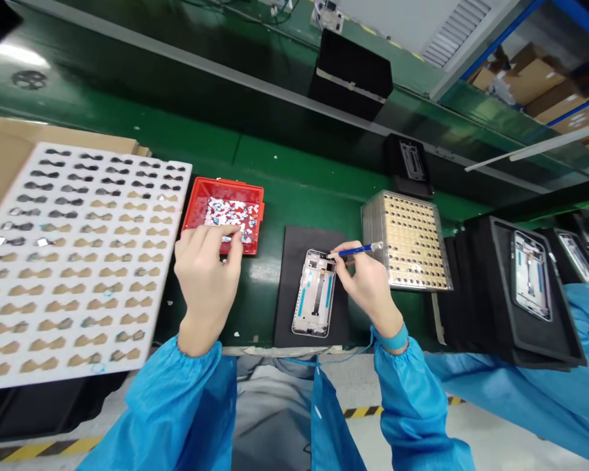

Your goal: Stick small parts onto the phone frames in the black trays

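While you work at the green bench (285,196), both hands are occupied.
Largest first: the white parts tray (78,261) lies at your left; the phone frame (315,292) rests on its black mat (294,261), long axis running away from you, just left of your right hand (368,284), which grips a blue pen tool (356,250) tipped at the frame's top. Your left hand (209,275), fingers curled, pinches at the red bin (224,212).

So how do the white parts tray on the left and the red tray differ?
The white parts tray is large, flat, with parts in ordered rows of pockets; the red tray is small, walled, holding a loose heap. The left hand reaches into the red one only. Both sit on the green bench.
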Demonstrator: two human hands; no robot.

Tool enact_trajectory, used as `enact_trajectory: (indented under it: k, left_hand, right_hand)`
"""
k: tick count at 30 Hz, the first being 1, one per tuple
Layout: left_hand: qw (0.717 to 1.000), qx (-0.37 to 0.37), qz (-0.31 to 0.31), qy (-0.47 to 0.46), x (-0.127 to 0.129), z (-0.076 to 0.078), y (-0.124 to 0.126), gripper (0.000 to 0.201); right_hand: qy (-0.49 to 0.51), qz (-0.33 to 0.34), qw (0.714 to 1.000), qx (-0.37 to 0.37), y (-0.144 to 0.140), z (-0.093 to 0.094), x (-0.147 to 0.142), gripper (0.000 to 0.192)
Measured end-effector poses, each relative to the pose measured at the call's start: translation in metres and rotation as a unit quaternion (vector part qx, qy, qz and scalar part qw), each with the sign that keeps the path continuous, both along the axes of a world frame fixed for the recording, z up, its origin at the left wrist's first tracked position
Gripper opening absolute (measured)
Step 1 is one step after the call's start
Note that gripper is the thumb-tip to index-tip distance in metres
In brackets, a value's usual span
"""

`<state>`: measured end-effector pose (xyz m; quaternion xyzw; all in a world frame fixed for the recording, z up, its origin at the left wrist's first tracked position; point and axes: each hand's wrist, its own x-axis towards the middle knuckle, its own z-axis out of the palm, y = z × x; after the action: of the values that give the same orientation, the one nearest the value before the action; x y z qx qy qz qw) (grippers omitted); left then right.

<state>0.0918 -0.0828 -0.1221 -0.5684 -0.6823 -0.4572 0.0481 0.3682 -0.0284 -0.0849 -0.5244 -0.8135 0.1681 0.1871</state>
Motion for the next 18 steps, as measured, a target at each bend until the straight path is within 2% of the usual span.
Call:
enact_trajectory:
  k: [4, 13, 18]
  left_hand:
    - [1.0, 0.006, 0.007, 0.021, 0.0019, 0.0, -0.0001, 0.01]
    - [1.0, -0.005, 0.006, 0.017, 0.0031, -0.004, -0.0006, 0.012]
    - [1.0, -0.013, 0.009, 0.007, 0.0068, 0.0051, -0.0047, 0.016]
  right_hand:
    - [-0.06, 0.024, 0.998, 0.019, 0.0002, 0.0015, 0.0003, 0.014]
    - [-0.096, 0.057, 0.993, 0.045, 0.003, -0.0004, -0.0026, 0.014]
    - [-0.186, 0.071, 0.978, 0.068, -0.0037, 0.0017, -0.0053, 0.018]
